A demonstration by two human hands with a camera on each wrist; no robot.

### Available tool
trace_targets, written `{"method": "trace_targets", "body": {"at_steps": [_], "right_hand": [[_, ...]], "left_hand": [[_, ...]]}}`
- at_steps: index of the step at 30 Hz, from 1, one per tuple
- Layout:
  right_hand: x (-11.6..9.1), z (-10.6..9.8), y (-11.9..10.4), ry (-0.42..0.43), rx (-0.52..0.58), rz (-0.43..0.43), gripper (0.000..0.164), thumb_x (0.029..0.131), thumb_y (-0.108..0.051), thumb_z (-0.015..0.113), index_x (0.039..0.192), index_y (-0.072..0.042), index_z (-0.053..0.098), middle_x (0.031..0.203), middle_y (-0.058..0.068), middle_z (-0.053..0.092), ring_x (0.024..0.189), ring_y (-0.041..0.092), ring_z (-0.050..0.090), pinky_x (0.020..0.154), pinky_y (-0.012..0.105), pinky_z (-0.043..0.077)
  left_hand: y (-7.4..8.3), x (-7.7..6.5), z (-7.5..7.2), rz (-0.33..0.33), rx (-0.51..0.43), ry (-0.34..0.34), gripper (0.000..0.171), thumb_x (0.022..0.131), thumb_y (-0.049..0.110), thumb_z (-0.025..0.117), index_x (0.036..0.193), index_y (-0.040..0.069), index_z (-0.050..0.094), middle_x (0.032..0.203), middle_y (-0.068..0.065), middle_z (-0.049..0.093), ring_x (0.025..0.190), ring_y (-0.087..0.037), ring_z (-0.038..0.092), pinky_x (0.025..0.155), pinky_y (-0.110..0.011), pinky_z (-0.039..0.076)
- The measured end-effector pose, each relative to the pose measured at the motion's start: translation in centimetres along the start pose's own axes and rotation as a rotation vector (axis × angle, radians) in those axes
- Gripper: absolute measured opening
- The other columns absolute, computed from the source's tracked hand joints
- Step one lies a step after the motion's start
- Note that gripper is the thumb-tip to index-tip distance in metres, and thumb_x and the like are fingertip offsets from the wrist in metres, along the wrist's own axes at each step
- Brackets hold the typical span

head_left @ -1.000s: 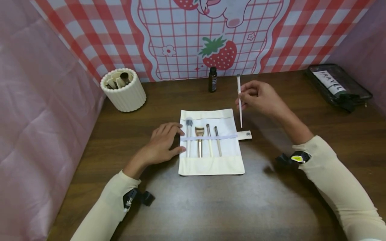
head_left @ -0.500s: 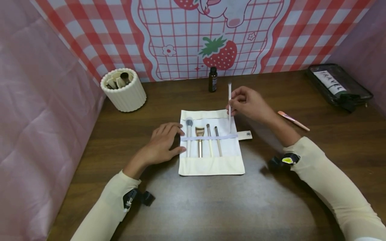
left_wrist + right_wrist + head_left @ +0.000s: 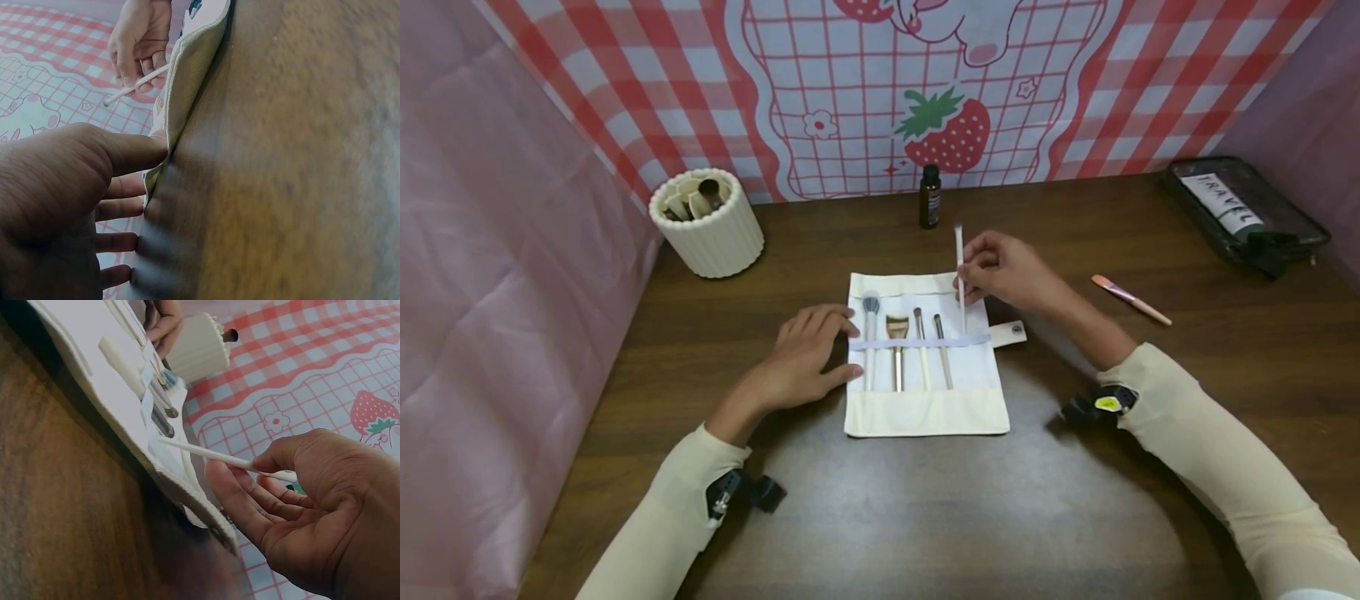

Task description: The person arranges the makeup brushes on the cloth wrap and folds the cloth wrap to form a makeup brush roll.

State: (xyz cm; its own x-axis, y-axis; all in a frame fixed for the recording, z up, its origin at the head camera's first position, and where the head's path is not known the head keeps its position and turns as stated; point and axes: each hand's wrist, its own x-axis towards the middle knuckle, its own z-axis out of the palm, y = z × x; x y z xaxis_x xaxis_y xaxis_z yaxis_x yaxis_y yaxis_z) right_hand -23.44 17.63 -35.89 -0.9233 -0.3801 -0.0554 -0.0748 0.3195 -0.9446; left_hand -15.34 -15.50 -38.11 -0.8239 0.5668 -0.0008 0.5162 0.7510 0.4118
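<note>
A cream brush roll (image 3: 927, 415) lies unrolled on the table, its snap tab (image 3: 1007, 334) out to the right. Under its lilac elastic band (image 3: 976, 340) are a fluffy brush (image 3: 870, 308), a wide gold brush (image 3: 897, 329) and two slim brushes. My right hand (image 3: 1011, 273) pinches a thin white makeup brush (image 3: 959, 246), bristles up, between thumb and fingers. In the right wrist view, the lower end of this brush (image 3: 212, 454) meets the band at the roll's right side. My left hand (image 3: 802, 357) rests at the roll's left edge, fingers extended; its thumb (image 3: 140, 153) touches the fabric.
A ribbed white holder (image 3: 718, 242) with several brushes stands back left. A dark bottle (image 3: 929, 198) is behind the roll. An orange-tipped brush (image 3: 1131, 301) lies to the right, and a black mesh pouch (image 3: 1247, 212) marked TRAVEL sits back right.
My right hand has moved left and nearer with the white brush, bringing its lower end from beside the roll to the elastic band. The left hand has stayed put.
</note>
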Motion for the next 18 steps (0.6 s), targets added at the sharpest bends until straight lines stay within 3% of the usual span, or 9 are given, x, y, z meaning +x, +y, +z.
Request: {"method": "trace_targets", "body": {"at_steps": [7,18], "right_hand": [[-0.24,0.4,0.09,-0.084,0.049,0.049,0.025,0.102,-0.005,0.054,0.12,0.009,0.044,0.102,0.027,0.061,0.082,0.031,0.068,0.075,0.045,0.058],[-0.96,0.56,0.63,-0.136,-0.155,0.049,0.025,0.101,-0.013,0.06,0.114,0.007,0.054,0.094,0.02,0.064,0.076,0.025,0.062,0.066,0.034,0.054]], "left_hand": [[0.03,-0.07,0.01,-0.013,-0.003,-0.004,0.044,0.096,0.038,0.068,0.126,0.01,0.052,0.154,-0.011,0.034,0.141,-0.036,0.026,0.11,-0.062,0.021],[-0.04,0.03,0.0,-0.008,0.002,-0.001,0.045,0.096,0.038,0.068,0.127,0.01,0.052,0.154,-0.011,0.034,0.141,-0.036,0.026,0.11,-0.062,0.021]]}}
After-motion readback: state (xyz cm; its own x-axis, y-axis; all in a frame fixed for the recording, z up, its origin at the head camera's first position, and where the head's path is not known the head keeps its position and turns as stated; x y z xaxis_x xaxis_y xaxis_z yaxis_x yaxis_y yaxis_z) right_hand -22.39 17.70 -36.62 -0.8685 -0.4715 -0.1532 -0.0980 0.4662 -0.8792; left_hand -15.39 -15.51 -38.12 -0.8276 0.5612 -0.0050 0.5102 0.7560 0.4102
